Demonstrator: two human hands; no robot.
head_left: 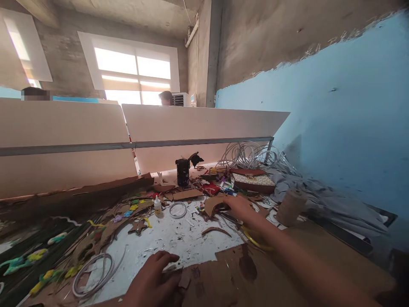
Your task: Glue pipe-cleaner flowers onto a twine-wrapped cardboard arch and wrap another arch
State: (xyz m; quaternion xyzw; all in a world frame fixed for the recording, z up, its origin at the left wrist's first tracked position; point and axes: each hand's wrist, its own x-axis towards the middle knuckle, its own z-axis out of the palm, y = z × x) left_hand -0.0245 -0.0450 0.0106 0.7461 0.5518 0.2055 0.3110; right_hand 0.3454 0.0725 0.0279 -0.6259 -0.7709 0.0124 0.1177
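Note:
My right hand [240, 209] stretches across the littered white tabletop, its fingers closed at the edge of a curved piece of brown cardboard [213, 205]. Part of those fingers is hidden behind the cardboard. Near the front, my left hand [156, 277] rests beside a torn edge of a flat cardboard sheet [211, 277], fingers apart and slightly bent, nothing in them. Between the hands lies a thin curved cardboard strip [216, 230]. A yellow tube or cord [255, 244] passes under my right forearm.
A small white bottle [157, 206], a wire coil [178, 210], a cardboard star [138, 227] and a black cup [183, 172] stand or lie around. A handbag [253, 181] and twine spool [291, 207] are right. Looped wire [93, 275] lies front left; white panels [198, 124] border the back.

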